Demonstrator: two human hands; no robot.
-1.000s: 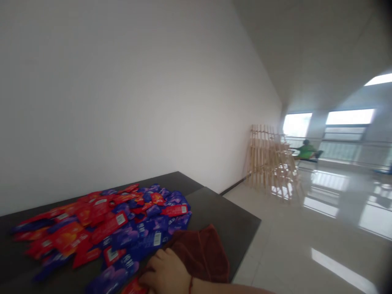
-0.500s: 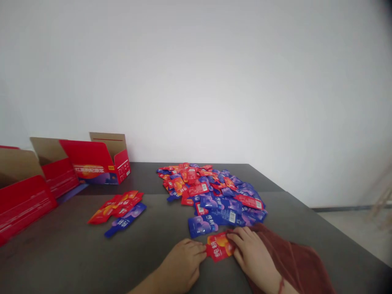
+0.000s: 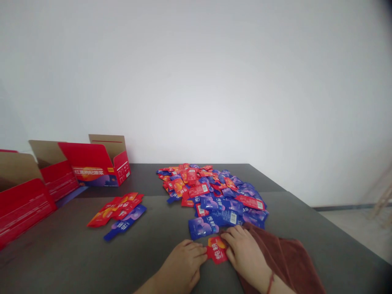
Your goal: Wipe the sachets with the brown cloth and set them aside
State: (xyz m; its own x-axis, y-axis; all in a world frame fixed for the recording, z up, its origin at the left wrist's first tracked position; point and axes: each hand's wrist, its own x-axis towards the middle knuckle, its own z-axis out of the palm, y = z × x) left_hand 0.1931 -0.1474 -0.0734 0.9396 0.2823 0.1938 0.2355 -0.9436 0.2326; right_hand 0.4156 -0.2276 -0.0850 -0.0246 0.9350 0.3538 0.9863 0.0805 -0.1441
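Note:
A red and orange pouch (image 3: 216, 250) lies flat on the dark table just in front of me. Its narrow left end is pinched by the fingers of my left hand (image 3: 186, 263). My right hand (image 3: 245, 253) presses on the pouch's right part, fingers bent over a brown cloth (image 3: 284, 261) that spreads out beneath the hand and to its right. Just beyond my hands, a blue pouch (image 3: 202, 227) lies at the near edge of a large heap of mixed red and blue pouches (image 3: 211, 190).
On the left of the table (image 3: 162, 220) lies a small group of red pouches (image 3: 119, 207) with a blue pouch (image 3: 125, 222) beside them. Open red cartons (image 3: 98, 165) stand along the left side. A white wall (image 3: 196, 81) rises behind the table.
My right hand has slid left over the red pouch, covering more of it, and the brown cloth has shifted left with it. My left hand stays on the narrow end.

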